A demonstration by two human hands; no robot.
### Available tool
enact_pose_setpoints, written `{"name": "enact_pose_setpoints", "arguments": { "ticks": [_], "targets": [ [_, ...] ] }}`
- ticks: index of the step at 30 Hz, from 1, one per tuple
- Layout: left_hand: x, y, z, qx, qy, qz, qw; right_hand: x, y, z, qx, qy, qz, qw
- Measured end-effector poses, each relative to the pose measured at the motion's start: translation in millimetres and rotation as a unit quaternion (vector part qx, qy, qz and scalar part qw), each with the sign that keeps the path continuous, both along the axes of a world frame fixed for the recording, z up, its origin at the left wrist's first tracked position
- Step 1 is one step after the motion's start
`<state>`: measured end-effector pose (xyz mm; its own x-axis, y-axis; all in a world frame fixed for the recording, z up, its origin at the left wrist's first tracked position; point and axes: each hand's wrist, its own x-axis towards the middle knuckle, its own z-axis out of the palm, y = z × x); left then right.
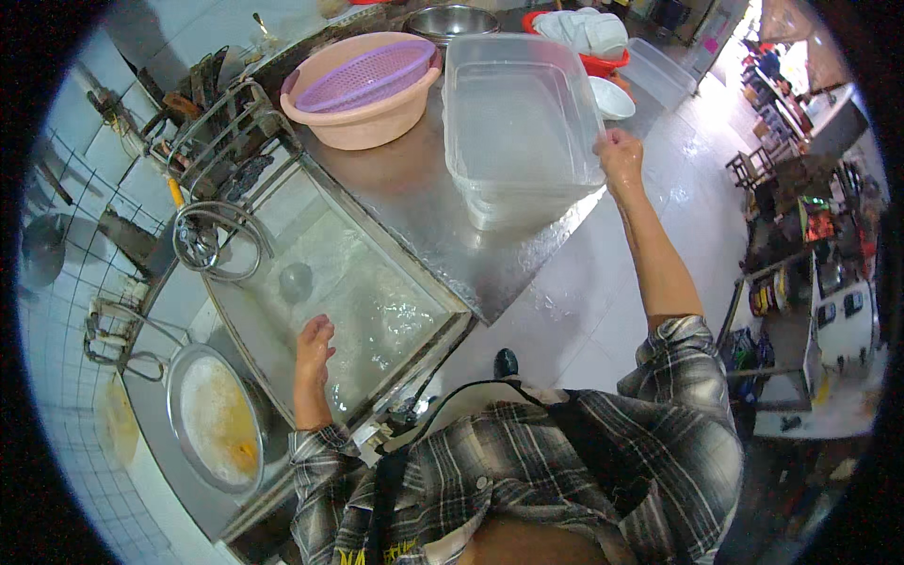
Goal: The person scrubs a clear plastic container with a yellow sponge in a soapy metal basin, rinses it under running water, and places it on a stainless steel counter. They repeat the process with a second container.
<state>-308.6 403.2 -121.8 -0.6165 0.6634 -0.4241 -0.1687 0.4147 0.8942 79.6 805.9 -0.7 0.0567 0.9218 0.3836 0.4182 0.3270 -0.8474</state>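
My right hand (pixel 621 157) grips the right rim of the topmost clear plastic container (pixel 522 113), part of a nested stack on the stainless steel counter (pixel 367 183). Over the near left part of a water-filled sink (pixel 353 282), my left hand (pixel 316 346) hangs with nothing in it and its fingers apart. A round grey thing (pixel 296 281) shows in the water beyond that hand; I cannot tell what it is. Left of the stack, a peach plastic basin (pixel 353 131) holds a purple perforated colander (pixel 367 76).
A metal basin of foamy water (pixel 212 417) stands left of the sink. A coiled hose (pixel 212 244) and a metal rack (pixel 219 134) are at its far left corner. Behind the stack are a steel bowl (pixel 452 22), a red basket of white dishes (pixel 600 65) and a white bowl (pixel 611 99).
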Motion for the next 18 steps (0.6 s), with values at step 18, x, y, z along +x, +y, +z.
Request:
{"name": "enact_pose_setpoints", "arguments": {
  "ticks": [18],
  "targets": [
    [140.6,124.6,26.2,0.023,-0.043,-0.025,0.998,7.3,65.7,-37.0,-0.01,-0.136,0.116,0.984]
  ]
}}
